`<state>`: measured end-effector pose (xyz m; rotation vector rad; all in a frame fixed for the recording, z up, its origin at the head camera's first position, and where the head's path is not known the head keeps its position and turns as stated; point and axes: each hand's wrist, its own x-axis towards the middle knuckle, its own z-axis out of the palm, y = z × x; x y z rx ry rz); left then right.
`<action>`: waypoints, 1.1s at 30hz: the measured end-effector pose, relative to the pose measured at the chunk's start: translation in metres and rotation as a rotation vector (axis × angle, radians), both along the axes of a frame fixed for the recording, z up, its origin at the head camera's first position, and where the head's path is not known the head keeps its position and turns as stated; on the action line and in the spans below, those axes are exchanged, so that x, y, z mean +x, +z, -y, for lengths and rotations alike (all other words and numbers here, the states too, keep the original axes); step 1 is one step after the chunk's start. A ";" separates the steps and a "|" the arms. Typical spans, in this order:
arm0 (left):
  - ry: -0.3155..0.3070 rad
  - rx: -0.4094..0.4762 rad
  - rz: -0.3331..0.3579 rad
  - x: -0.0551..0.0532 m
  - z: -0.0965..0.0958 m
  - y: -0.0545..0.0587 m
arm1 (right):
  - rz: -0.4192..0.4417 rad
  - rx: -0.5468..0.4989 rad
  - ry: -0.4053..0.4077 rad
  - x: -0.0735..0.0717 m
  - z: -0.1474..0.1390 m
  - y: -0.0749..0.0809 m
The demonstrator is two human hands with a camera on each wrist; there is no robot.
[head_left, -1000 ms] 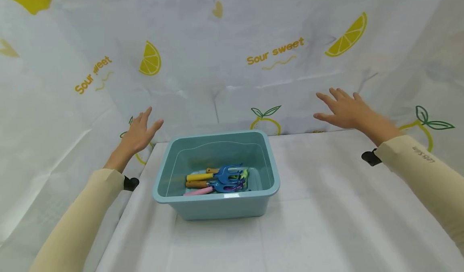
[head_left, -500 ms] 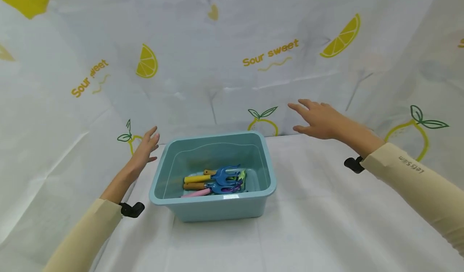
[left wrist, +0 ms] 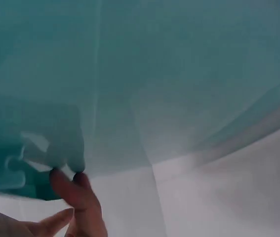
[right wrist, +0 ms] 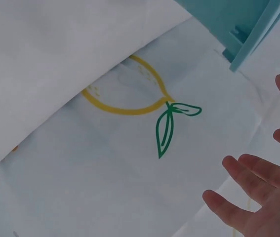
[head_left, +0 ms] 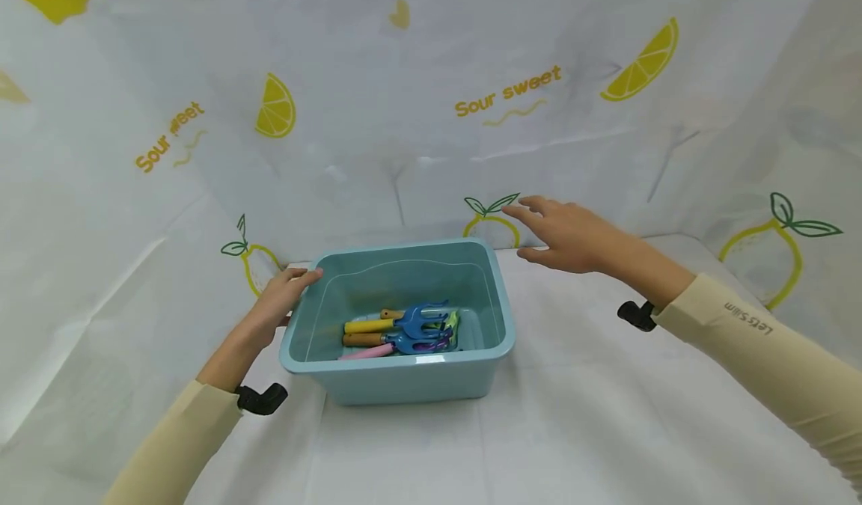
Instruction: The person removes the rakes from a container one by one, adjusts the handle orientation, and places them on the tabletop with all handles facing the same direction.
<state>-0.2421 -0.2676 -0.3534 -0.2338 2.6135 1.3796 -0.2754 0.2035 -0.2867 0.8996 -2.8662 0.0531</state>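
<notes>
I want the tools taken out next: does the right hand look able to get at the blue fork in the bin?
Probably yes. The right hand hovers open beside the bin; the bin has no lid and the blue fork lies on top.

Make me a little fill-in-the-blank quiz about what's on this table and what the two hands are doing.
1. The garden tools lie inside a light ____ bin.
2. The ____ hand touches the bin's rim.
3. The right hand hovers open, touching ____.
4. The cloth behind the bin is printed with yellow ____.

Missing words: blue; left; nothing; lemons
</notes>
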 end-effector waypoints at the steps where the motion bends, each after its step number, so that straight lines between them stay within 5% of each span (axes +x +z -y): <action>1: -0.008 -0.015 0.019 0.000 0.000 -0.001 | -0.001 -0.004 0.005 0.000 0.003 0.000; 7: 0.062 0.172 0.098 0.005 0.003 -0.005 | 0.006 -0.045 0.056 0.002 0.015 -0.003; 13: 0.062 0.314 0.038 0.001 -0.004 -0.009 | 0.029 -0.076 0.095 0.008 0.025 -0.005; 27: 0.148 0.166 -0.024 0.001 -0.010 -0.012 | 0.089 -0.072 0.175 0.016 0.066 0.010; 33: 0.119 0.091 -0.053 0.003 -0.006 -0.017 | 0.155 -0.065 0.207 0.016 0.087 0.015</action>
